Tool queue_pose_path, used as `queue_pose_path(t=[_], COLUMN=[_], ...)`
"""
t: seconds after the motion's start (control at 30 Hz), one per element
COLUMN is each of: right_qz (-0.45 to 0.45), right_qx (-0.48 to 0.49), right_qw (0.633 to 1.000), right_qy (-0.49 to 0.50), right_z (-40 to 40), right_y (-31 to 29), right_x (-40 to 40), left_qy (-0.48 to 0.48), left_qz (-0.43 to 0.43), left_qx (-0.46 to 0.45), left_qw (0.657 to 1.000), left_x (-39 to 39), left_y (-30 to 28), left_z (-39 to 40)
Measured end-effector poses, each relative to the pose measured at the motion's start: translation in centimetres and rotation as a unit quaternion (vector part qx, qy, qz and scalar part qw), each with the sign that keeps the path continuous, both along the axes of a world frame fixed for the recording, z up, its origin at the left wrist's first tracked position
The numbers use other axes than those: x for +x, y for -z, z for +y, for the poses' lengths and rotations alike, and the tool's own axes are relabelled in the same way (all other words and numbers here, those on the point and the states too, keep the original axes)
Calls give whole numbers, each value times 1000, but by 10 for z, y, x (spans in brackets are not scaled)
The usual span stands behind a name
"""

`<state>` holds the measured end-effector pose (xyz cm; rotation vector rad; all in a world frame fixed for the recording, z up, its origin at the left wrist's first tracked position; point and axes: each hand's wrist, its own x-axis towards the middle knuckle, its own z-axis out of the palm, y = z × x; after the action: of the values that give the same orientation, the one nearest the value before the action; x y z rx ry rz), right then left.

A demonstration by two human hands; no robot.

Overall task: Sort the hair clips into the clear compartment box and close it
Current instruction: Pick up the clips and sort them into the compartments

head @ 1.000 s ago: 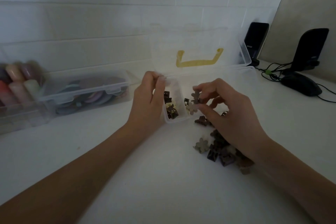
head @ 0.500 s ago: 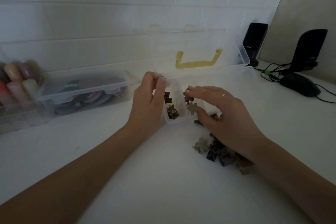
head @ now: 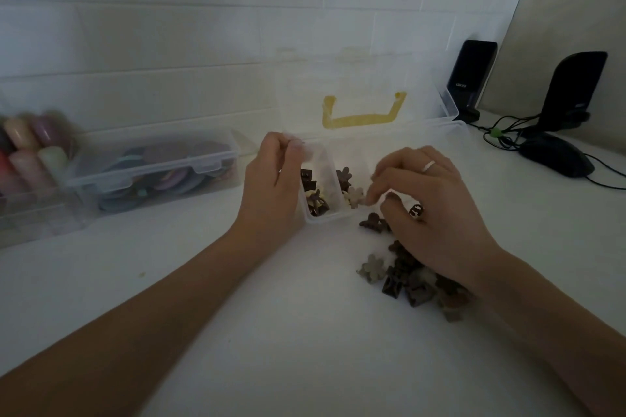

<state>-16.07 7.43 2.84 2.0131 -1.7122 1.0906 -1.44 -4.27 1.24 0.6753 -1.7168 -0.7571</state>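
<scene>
The clear compartment box [head: 325, 218] stands open on the white table, its lid [head: 359, 85] with a yellow handle upright behind it. My left hand [head: 271, 189] grips the box's left wall. Dark and cream hair clips [head: 315, 201] lie in the left compartment. The neighbouring one holds a beige flower clip [head: 354, 196] and a dark flower clip [head: 343, 176]. My right hand [head: 430, 210] hovers by the box's front edge with loosely curled fingers and nothing clearly in them. A pile of brown and grey hair clips [head: 406, 278] lies beneath my wrist.
A closed clear box of coloured round items [head: 152, 173] sits to the left, with blurred pastel items [head: 30, 152] beyond it. At the right back stand two black speakers [head: 471, 78] [head: 572, 91], a black mouse [head: 555, 154] and cables.
My right hand carried flower clips over the box, opened and dropped them in, then drew back toward the pile with curled fingers. My left hand has stayed on the box.
</scene>
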Motion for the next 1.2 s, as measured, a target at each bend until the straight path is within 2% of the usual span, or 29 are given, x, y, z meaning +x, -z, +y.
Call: queue_pose_path(t=[0.07, 0.1, 0.17, 0.23, 0.37, 0.5, 0.63, 0.87, 0.93, 1.1, 1.2], right_qz=[15, 50, 143, 187, 174, 177, 129, 79, 31, -161, -199], right_qx=[30, 52, 84, 112, 179, 223, 239, 216, 218, 222, 147], right_qw=[999, 996, 986, 975, 960, 946, 953, 969, 973, 955, 963], right_qy=[-42, -42, -1, 52, 127, 157, 134, 94, 67, -114, -108], right_z=[4, 6, 7, 8, 11, 7, 4, 5, 5, 6, 6], right_y=[-6, -9, -11, -12, -16, -12, -7, -4, -2, -6, -9], right_x=[-1, -1, -4, -8, -12, -5, -3, 3, 4, 5, 4], left_qy=[-12, -14, -17, -23, -29, -34, -24, -43, -43, -39, -30], left_qz=[9, 16, 28, 26, 30, 25, 37, 23, 23, 10, 6], left_qx=[26, 42, 65, 72, 87, 91, 102, 68, 64, 43, 26], left_qw=[1000, 999, 997, 997, 995, 995, 994, 996, 997, 998, 999], left_x=[0, -1, -1, -2, -1, -2, -1, -2, -1, -1, 1], left_y=[1, 2, 3, 2, 2, 3, 5, 2, 3, 3, 1], left_z=[-5, -7, -10, -10, -10, -11, -13, -9, -9, -9, -8])
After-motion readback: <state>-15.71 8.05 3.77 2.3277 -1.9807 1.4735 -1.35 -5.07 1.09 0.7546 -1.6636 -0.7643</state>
